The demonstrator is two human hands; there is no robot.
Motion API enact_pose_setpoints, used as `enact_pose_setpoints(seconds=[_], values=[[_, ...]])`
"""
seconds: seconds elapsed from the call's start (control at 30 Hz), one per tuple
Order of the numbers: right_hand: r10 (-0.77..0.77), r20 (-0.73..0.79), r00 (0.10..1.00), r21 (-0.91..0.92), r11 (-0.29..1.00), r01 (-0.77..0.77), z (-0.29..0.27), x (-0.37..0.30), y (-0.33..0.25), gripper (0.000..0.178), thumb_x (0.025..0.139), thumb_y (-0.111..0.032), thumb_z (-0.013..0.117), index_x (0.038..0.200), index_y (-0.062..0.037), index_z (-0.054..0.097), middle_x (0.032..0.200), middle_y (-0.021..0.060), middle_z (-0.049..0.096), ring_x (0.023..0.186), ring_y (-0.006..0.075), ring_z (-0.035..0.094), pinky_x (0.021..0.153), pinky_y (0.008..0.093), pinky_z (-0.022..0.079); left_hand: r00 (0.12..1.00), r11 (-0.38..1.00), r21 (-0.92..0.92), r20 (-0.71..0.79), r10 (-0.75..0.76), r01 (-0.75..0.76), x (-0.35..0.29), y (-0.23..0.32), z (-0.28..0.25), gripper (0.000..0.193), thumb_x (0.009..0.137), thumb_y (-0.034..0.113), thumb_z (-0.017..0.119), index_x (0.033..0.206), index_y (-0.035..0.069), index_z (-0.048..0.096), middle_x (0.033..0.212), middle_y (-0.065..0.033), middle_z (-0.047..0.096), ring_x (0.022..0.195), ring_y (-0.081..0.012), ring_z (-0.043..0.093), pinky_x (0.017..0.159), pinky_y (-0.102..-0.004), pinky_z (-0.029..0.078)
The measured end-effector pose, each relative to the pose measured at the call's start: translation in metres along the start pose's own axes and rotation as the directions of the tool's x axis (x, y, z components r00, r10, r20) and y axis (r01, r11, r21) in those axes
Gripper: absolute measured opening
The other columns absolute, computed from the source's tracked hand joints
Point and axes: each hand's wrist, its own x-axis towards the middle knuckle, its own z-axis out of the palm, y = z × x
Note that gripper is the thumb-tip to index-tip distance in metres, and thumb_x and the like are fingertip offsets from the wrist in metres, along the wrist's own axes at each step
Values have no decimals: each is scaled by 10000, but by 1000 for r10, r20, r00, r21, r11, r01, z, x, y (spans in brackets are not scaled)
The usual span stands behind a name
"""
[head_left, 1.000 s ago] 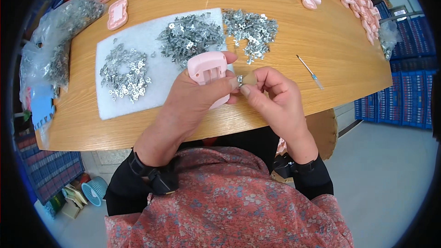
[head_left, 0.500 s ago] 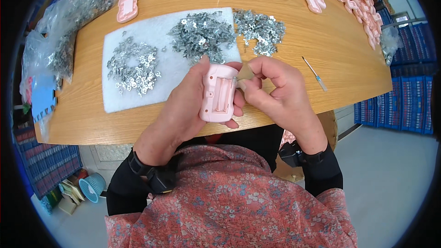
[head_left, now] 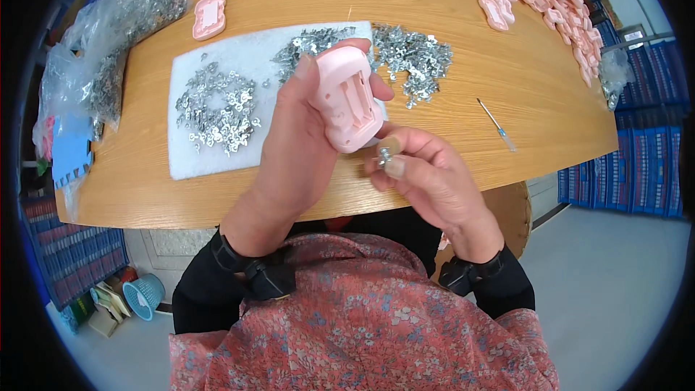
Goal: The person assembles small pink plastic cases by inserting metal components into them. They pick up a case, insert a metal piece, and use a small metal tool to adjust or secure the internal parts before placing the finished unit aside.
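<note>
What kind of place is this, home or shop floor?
Likely a small assembly workshop. Many identical pink plastic shells line the round wooden table, heaps of small metal clips lie loose, and stacked blue crates stand alongside.

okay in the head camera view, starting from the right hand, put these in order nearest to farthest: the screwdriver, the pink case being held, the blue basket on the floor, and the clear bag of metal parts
From the right hand:
1. Pink case, just above it, gripped in the left hand.
2. Screwdriver, on the table to the right.
3. Blue basket, on the floor at lower left.
4. Clear bag of metal parts, at the table's far left edge.
</note>
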Motion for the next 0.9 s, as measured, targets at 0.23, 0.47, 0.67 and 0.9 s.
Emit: enact_pose_setpoints(seconds=[0.23, 0.47, 0.67, 0.9], values=[[-157, 115, 981, -294, 938, 184, -23, -1, 0, 93, 878, -14, 636, 971, -15, 628, 1046, 33, 613, 910, 129, 570, 820, 269, 458, 986, 991, -36, 106, -126, 131, -8, -4, -11, 553, 1030, 433, 308, 1340, 25, 513, 1343, -202, 564, 1196, -258, 563, 997, -386, 471], [-132, 260, 957, -746, 602, 286, -14, -9, -30, 83, 778, -10, 670, 835, -13, 610, 1155, 82, 600, 1055, 174, 569, 945, 322, 436, 773, 655, 575, 58, -631, 491, -9, 24, -10, 532, 1036, 353, 467, 1447, 18, 430, 1294, -122, 594, 1105, -194, 623, 861, -319, 536], [-260, 61, 964, -614, 752, 242, -19, -8, -20, 76, 815, -5, 668, 878, -5, 624, 1270, 110, 605, 1040, 146, 583, 897, 296, 467, 781, 782, 245, 123, -612, 574, -13, 6, -24, 499, 1034, 299, 451, 1449, 23, 435, 1152, -102, 642, 924, -187, 655, 760, -317, 561], [-511, 38, 859, -799, 500, 334, -12, 3, -7, 76, 834, -24, 677, 884, 1, 626, 1220, 132, 625, 974, 149, 612, 807, 289, 500, 834, 835, 43, 44, -551, 549, -16, -13, -27, 484, 1051, 332, 375, 1417, 27, 467, 1151, -122, 635, 911, -214, 659, 738, -361, 580]])
